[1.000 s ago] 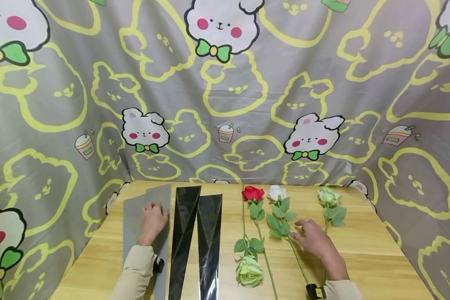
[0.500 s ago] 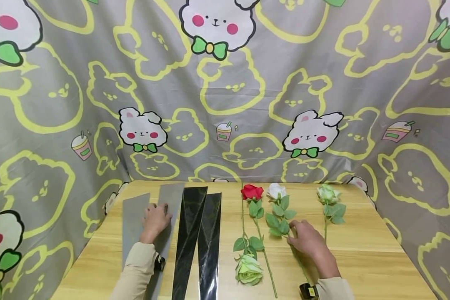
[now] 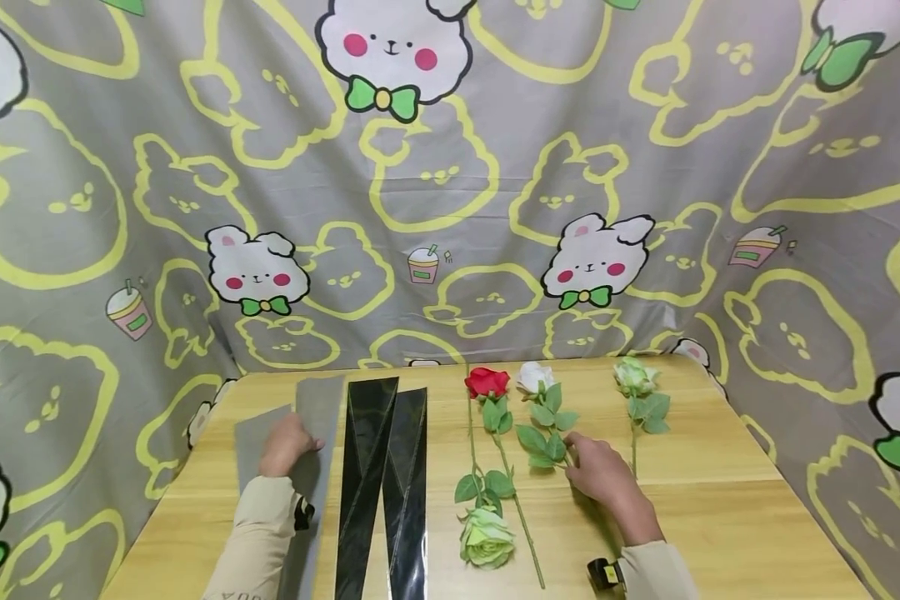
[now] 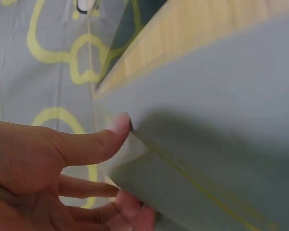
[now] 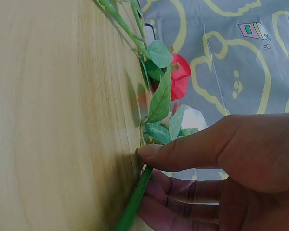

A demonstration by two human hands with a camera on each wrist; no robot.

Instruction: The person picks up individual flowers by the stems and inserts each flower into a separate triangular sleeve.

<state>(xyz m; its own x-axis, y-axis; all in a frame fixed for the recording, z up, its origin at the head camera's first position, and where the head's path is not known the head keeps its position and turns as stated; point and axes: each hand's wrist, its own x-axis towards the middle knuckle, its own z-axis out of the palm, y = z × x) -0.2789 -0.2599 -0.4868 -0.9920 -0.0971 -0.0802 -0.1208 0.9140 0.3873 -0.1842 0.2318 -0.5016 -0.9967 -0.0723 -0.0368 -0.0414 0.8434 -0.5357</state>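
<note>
In the head view my left hand (image 3: 288,446) is over two grey flower-wrapping sleeves on the left of the table. The left wrist view has its thumb on top of the grey sleeve (image 4: 221,96) and fingers underneath, pinching its edge. My right hand (image 3: 603,475) pinches the stem of the white rose (image 3: 536,377). Close up in the right wrist view, thumb and fingers meet around the green stem (image 5: 138,195), below the leaves. A red rose (image 3: 487,383) and a pale green rose (image 3: 487,540) lie left of it, heads in opposite directions.
Two black sleeves (image 3: 367,467) with thin gold lines lie flat in the table's middle, their top parts close together. Another pale green rose (image 3: 636,377) lies beyond my right hand. A grey patterned curtain (image 3: 487,217) closes off the back and both sides.
The right grey sleeve has slid rightward with my left hand, away from the other one. My right hand has moved left and now grips the white rose's stem. The head view has shifted slightly.
</note>
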